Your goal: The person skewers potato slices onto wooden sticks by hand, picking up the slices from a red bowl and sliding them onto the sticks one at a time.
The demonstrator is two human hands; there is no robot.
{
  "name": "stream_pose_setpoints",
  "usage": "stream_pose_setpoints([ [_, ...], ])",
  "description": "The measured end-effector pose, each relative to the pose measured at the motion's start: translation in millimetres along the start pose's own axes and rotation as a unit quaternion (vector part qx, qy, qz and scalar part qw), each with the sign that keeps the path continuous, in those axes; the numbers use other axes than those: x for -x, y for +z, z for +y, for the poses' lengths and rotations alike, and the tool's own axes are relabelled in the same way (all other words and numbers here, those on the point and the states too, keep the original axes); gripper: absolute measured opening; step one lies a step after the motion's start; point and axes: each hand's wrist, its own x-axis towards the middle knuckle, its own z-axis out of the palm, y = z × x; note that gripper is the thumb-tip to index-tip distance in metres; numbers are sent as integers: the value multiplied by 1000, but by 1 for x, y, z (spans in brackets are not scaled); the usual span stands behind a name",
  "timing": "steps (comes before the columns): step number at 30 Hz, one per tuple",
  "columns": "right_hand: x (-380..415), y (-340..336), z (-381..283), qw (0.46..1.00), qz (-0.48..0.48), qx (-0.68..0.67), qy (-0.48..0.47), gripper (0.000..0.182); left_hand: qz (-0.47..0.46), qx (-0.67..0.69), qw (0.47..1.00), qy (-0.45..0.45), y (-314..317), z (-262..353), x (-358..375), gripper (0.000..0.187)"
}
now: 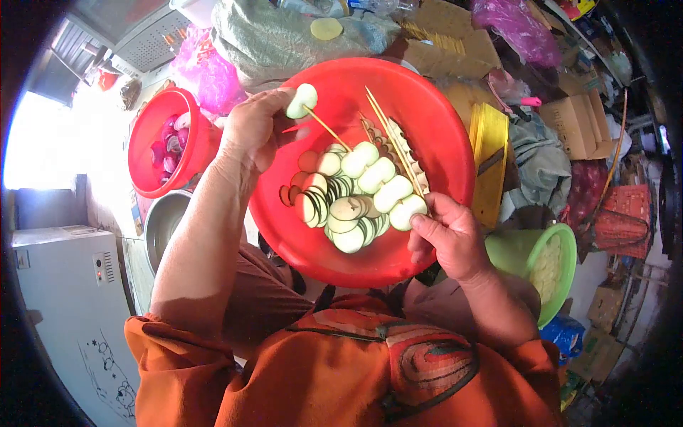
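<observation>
Over a big red basin (441, 99), a wooden skewer (329, 129) carries several pale, rounded vegetable pieces (376, 175). My left hand (255, 128) pinches one more pale piece (302, 101) at the skewer's upper end. Closed around the lower end of the loaded skewer is my right hand (452, 233), its thumb against the lowest piece. Bare wooden sticks (390, 132) rise from beside that same hand. Below the skewer, thin round vegetable slices (348, 238) lie overlapping in the basin, some with dark edges. Another skewer with brownish pieces (377, 139) lies behind the sticks.
A smaller red bucket (135, 160) with purple onion pieces stands at left, above a metal bowl (153, 231). At right is a green bucket (569, 267) with pale contents. Sacks (277, 43), a yellow box (489, 156) and cardboard (576, 121) crowd the far side.
</observation>
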Motion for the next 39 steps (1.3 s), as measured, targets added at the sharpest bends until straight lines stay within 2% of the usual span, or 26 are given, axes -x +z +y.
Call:
stream_pose_setpoints([
  [2, -1, 0, 0, 1000, -1, -4, 2, 17, -19, -29, 999, -8, 7, -4, 7, 23],
  [4, -2, 0, 0, 1000, -3, -8, 5, 16, -68, -44, 995, -53, 14, -11, 14, 25],
  [5, -4, 0, 1, 1000, -4, -5, 1, 16, -129, -48, 985, -104, 18, -12, 17, 25],
  [8, -7, 0, 3, 1000, -1, -7, 1, 16, -97, -84, 982, -135, 30, -23, 27, 25],
  [12, -8, 0, 3, 1000, 12, -23, 11, 15, -93, -85, 984, -130, 26, -22, 18, 24],
  [15, -6, 0, -3, 999, 35, -31, 25, 16, -26, -96, 995, -17, 16, -27, 2, 19],
  [16, -6, 0, -3, 999, 35, -31, 25, 16, -26, -96, 995, -18, 10, -33, -7, 19],
  [17, -7, 0, -1, 998, 41, -36, 23, 16, -33, -240, 970, 33, -1, -41, -18, 20],
  [18, -7, -1, 0, 998, 46, -42, 21, 17, -40, -379, 921, 83, -12, -53, -29, 20],
  [19, -7, -2, 0, 998, 46, -42, 21, 17, -85, -525, 830, 167, -9, -55, -27, 27],
  [20, -7, -2, 1, 998, 40, -39, 18, 16, -85, -525, 830, 167, -7, -59, -24, 27],
  [22, -8, -2, 1, 999, 34, -36, 16, 16, -86, -674, 729, 85, 7, -66, -9, 26],
  [23, -8, -1, 0, 999, 32, -40, 15, 17, -86, -674, 729, 85, 9, -69, -10, 26],
  [25, -8, -1, 0, 998, 31, -45, 14, 18, -96, -640, 763, 11, 10, -77, -16, 30],
  [28, -8, -2, 1, 999, 33, -42, 9, 17, -57, -604, 793, 52, 10, -81, -15, 30],
  [32, -5, -5, 0, 999, 29, -35, 8, 16, -51, -649, 754, 88, 6, -78, -22, 22],
  [34, -4, -7, 0, 999, 24, -37, 6, 15, -41, -478, 873, 90, -3, -77, -34, 15],
  [35, -4, -7, 0, 999, 18, -25, 9, 15, -26, -328, 943, 54, -3, -72, -39, 9],
  [36, -3, -7, -1, 1000, 11, -11, 12, 16, -26, -329, 943, 54, -8, -65, -41, 9],
  [38, -1, -6, -2, 1000, 6, -13, 15, 15, -50, -61, 996, 32, -9, -39, -33, 5],
  [39, -1, -5, -2, 1000, 1, -15, 18, 15, -49, -61, 996, 32, -8, -32, -30, 5],
])
